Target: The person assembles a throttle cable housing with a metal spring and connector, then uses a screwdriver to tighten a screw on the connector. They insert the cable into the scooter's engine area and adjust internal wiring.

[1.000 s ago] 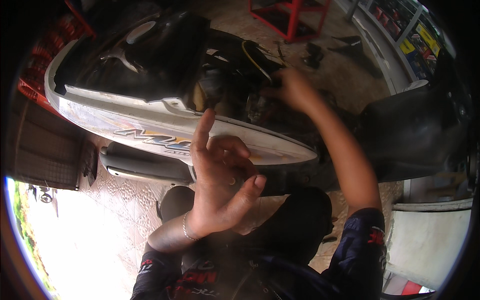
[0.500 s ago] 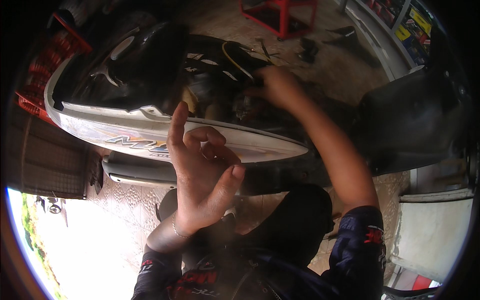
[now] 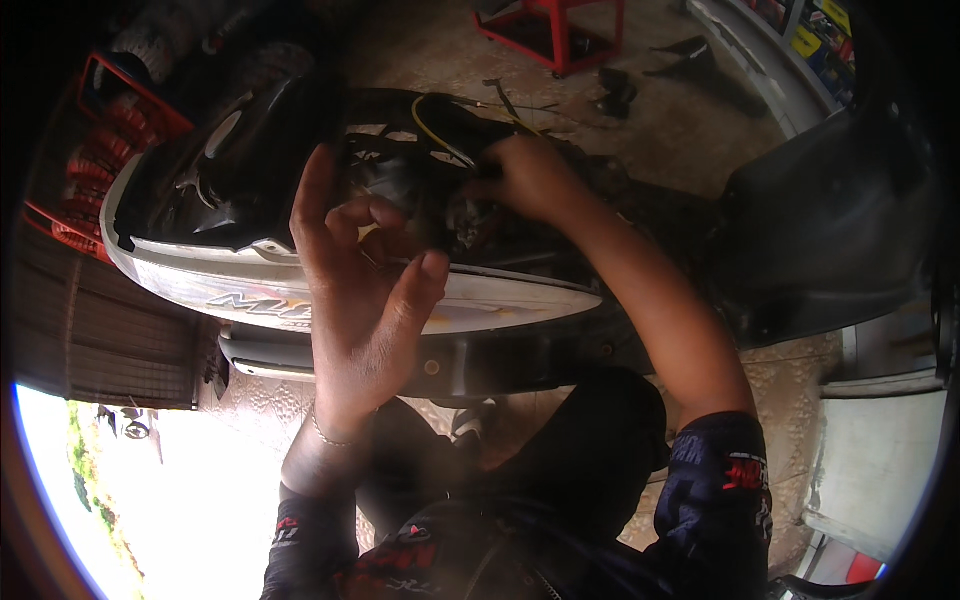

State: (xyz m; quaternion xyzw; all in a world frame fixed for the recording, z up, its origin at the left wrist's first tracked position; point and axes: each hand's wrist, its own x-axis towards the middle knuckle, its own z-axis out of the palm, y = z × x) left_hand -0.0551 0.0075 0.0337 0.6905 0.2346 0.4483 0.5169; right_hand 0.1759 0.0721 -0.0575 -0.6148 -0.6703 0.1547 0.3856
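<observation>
A scooter or motorbike with its upper body opened up lies across the view, its long white side panel (image 3: 500,300) facing me. My left hand (image 3: 365,270) is raised in front of that panel, index finger stretched out, thumb apart and the other fingers bent. Nothing shows in it. Over the opened middle, my right hand (image 3: 530,175) reaches in with its fingers curled beside dark mechanical parts (image 3: 465,220). Whatever those fingers grip is hidden. A yellow cable (image 3: 425,125) loops out of the opening next to this hand.
A large black plastic panel (image 3: 830,240) stands at the right. Beyond the bike are a red wheeled trolley (image 3: 555,45) and loose dark parts (image 3: 615,92) on the floor. Red racks (image 3: 105,150) stand at far left, shelves with boxes (image 3: 825,40) at far right.
My left hand has moved up and to the left, its pose much the same. My right hand stays curled at the opening. The whole view has shifted slightly.
</observation>
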